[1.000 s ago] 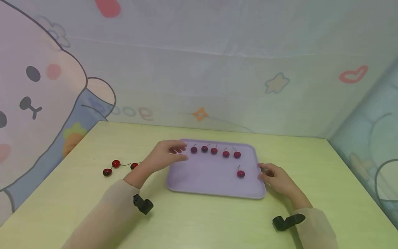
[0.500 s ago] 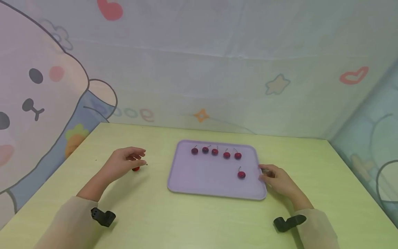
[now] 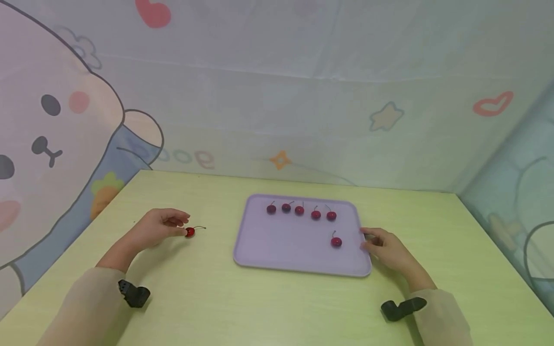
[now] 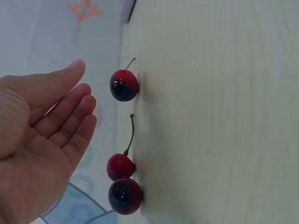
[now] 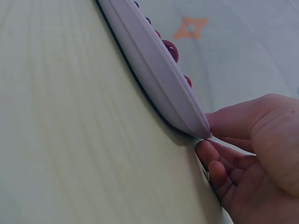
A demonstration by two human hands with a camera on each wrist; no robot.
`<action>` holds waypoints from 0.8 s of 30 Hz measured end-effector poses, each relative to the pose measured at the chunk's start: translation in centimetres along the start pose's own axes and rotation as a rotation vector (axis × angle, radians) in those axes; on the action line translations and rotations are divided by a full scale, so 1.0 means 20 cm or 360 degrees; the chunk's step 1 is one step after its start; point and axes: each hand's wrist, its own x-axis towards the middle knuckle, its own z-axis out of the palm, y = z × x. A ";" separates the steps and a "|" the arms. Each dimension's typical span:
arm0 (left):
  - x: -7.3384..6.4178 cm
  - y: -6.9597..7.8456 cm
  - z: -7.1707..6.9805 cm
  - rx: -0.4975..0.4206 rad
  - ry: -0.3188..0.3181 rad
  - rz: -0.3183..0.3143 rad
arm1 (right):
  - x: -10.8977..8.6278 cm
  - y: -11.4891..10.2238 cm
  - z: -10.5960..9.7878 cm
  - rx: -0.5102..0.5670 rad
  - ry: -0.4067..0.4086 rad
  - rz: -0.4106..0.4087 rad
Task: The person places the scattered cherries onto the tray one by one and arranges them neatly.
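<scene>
Yellowish tabletop (image 3: 259,307): right hand (image 3: 387,247), thumb and forefinger apart, touches right edge of tray (image 3: 285,245); lone cherry (image 3: 336,242) sits near it. Left hand (image 3: 153,229), thumb parted from fingers, hovers above three loose cherries (image 4: 124,85). Five-cherry row (image 3: 299,210) lines tray's far side.

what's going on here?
A person is working with cherries and a purple tray. The right hand holds the tray's right edge. The left hand is over the table, beside three loose cherries, grasping none of them. Six cherries are on the tray: a row of five along the far side and a single one nearer the right edge.
</scene>
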 end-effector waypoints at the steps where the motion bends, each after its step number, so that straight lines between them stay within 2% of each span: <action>1: 0.01 -0.01 0.00 0.0000 -0.0013 -0.0003 | 0.00 0.00 0.00 0.0001 -0.0001 -0.0002; 9: 0.06 -0.05 0.01 -0.0032 -0.0091 -0.0037 | 0.00 0.00 0.00 -0.0010 -0.0002 -0.0017; 24: 0.08 -0.08 0.05 -0.0073 -0.0146 -0.0095 | -0.01 -0.01 0.00 -0.0014 0.0007 -0.0018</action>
